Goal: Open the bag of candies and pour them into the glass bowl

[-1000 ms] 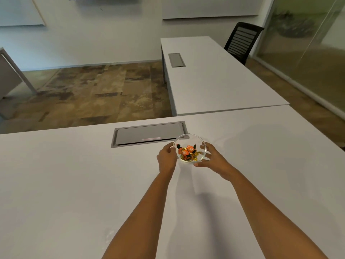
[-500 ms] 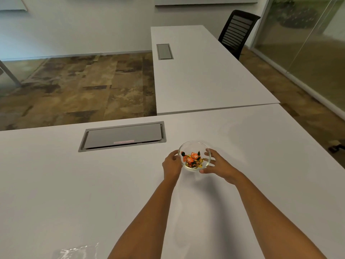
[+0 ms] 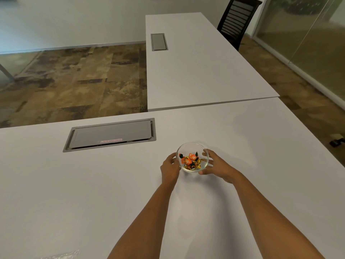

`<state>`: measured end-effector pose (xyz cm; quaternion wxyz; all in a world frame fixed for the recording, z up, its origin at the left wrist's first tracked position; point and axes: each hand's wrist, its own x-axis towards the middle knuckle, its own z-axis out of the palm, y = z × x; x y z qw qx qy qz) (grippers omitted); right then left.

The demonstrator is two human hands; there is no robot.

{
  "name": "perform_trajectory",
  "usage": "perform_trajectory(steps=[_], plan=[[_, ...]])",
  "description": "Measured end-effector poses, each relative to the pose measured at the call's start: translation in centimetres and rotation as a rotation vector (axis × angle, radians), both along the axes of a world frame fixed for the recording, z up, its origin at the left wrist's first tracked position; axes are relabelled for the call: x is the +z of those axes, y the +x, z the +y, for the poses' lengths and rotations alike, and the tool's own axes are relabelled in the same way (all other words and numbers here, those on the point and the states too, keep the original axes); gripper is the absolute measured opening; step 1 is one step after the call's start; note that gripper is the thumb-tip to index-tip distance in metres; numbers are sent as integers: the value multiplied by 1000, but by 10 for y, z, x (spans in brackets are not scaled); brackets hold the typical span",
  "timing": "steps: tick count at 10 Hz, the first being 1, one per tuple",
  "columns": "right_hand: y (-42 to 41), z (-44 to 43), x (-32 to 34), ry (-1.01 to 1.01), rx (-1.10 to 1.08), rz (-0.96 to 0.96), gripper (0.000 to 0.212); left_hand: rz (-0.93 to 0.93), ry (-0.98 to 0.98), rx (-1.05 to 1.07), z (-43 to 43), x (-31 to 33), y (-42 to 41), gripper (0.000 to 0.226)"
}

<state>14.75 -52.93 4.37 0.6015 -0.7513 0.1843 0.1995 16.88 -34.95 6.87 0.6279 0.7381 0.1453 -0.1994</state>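
A small glass bowl stands on the white table, right of centre. Inside it lie several wrapped candies, orange, green and gold. My left hand cups the bowl's left side. My right hand wraps its right side, fingers curled around the glass. The clear plastic bag lies flat at the table's near edge on the left, only its top showing.
A grey cable hatch is set into the table behind and left of the bowl. A second white table with its own hatch butts on at the back. A black chair stands at the far right.
The view has shifted, so the bowl and both hands now appear further right and lower. The bag has come into sight at the bottom left. Both hands stay on the bowl.
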Motion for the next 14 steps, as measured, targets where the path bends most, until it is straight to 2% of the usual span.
perform_trajectory(steps=[7,10,13,14], plan=[[1,2,-5,21,2,4,100,-35,79,-36,0,-11,1,38],[-10,14,1,5,-112,-46,96,-82,136,-109,5,-5,-5,38],[-35,35,9,-25,-244,-151,85,-129,69,-135,27,1,-23,35],[-45,47,15,-65,-316,-187,78,-137,133,-136,45,1,-27,37]])
